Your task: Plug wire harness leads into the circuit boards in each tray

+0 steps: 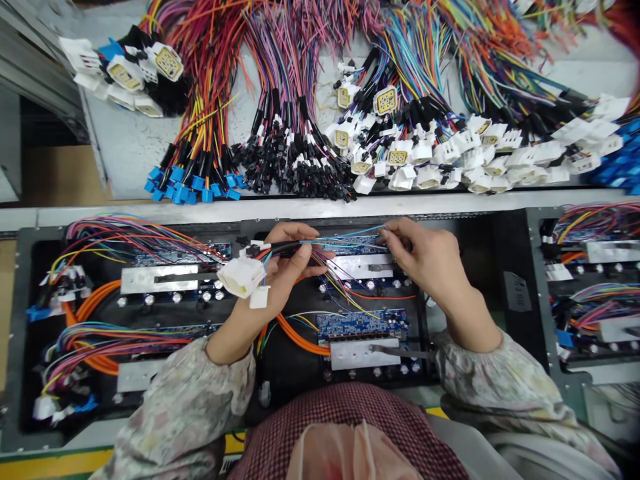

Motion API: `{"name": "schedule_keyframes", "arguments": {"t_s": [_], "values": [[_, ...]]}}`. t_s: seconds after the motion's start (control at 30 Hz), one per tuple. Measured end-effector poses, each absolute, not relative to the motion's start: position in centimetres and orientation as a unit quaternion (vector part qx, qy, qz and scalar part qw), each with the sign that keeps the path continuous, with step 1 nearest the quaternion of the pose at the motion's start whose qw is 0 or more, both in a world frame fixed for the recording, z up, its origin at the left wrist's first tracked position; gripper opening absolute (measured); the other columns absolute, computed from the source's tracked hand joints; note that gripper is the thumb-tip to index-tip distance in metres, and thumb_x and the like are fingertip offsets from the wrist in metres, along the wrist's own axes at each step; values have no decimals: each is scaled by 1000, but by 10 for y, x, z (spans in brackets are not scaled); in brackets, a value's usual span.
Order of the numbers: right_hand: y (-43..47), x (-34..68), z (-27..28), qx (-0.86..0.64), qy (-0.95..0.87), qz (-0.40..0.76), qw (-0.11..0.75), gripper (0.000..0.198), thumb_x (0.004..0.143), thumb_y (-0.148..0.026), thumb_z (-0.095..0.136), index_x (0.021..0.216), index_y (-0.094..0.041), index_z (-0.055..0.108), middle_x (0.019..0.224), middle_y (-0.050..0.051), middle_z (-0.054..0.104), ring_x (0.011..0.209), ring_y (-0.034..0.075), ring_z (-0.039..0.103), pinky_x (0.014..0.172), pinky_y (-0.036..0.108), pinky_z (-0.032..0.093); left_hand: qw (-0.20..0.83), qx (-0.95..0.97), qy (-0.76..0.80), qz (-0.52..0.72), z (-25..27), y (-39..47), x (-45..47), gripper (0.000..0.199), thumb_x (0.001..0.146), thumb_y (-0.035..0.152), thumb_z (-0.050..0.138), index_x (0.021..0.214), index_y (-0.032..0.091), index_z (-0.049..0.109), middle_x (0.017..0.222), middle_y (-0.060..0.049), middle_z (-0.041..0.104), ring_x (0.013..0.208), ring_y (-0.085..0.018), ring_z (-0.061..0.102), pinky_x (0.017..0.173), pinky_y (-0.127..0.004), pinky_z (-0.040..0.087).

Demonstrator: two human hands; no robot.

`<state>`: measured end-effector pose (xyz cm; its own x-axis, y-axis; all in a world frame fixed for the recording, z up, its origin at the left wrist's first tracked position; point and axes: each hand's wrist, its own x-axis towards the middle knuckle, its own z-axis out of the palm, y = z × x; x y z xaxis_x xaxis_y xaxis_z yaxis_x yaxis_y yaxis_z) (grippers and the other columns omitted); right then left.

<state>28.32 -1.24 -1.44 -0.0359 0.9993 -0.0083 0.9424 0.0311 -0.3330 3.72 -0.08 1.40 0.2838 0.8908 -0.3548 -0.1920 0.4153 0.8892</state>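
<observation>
My left hand point(287, 263) is closed around the black-sleeved part of a wire harness point(285, 248). From that harness a white connector point(243, 275) hangs at the left, beside the wrist. Thin blue and white wires run out to the right, where my right hand point(417, 250) pinches a blue wire point(367, 231) near its end. Other coloured wires from the bundle droop over a blue circuit board point(345, 245) with a metal plate point(363, 267) below the hands. Nearer my body lies a second blue circuit board point(363, 325) with its own metal plate point(365, 353).
Bundles of loose harnesses with white connectors point(400, 158), black connectors point(295, 163) and blue connectors point(187, 187) lie on the grey shelf point(120, 153) ahead. Wired boards sit in the black tray point(30, 280) at left, with orange cables point(95, 300). Another tray point(543, 300) stands at right.
</observation>
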Motion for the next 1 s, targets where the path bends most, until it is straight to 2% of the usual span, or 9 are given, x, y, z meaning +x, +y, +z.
{"name": "schedule_keyframes", "arguments": {"t_s": [0.17,0.3,0.37,0.47,0.57,0.67,0.77,1.0], "values": [[-12,285,-5,-668,-718,140,137,25,94,-36,51,97,-22,70,86,5,74,68,18,65,60,29,39,629,451,509,376,11,2,36,22,90,38,66,103,21,72,91,-5,76,87,-19,74,63,-22,62],[-27,269,14,-677,-700,125,190,24,92,-40,55,92,-21,69,70,2,69,56,15,58,56,29,39,615,470,505,382,1,5,32,29,90,40,67,111,22,72,90,-6,77,77,-18,74,50,-20,56],[-36,255,21,-636,-738,144,172,24,93,-41,54,93,-22,69,67,1,68,52,13,56,53,29,37,618,471,498,385,-3,6,32,30,90,40,66,113,22,70,90,-6,77,73,-18,74,47,-19,54],[-43,245,23,-580,-795,143,109,28,96,-38,49,83,-22,68,66,1,69,52,13,57,50,30,31,617,469,493,396,-7,7,32,24,89,41,66,102,20,70,89,-6,76,76,-18,74,46,-19,54],[-41,255,21,-643,-748,92,137,37,97,-43,49,71,-21,64,59,1,65,51,13,56,50,29,31,631,454,479,408,-11,7,33,23,88,42,68,94,20,65,91,-6,74,78,-18,74,49,-19,57],[-35,267,15,-686,-696,111,180,29,96,-40,51,86,-21,70,71,2,71,55,14,59,54,28,37,649,445,464,407,-14,6,34,26,88,44,67,96,20,63,97,-6,71,78,-17,73,53,-21,61],[-29,265,3,-666,-703,177,176,26,95,-36,51,98,-22,72,88,4,76,65,16,66,59,28,42,645,447,470,404,-14,5,34,27,88,44,67,98,19,64,96,-5,69,83,-19,73,54,-23,63],[-18,254,-12,-668,-694,211,167,28,92,-36,53,97,-20,75,82,3,76,62,17,65,59,29,42,631,459,477,405,-8,7,33,24,89,40,67,99,19,67,90,-6,73,82,-18,73,52,-19,62]]}}
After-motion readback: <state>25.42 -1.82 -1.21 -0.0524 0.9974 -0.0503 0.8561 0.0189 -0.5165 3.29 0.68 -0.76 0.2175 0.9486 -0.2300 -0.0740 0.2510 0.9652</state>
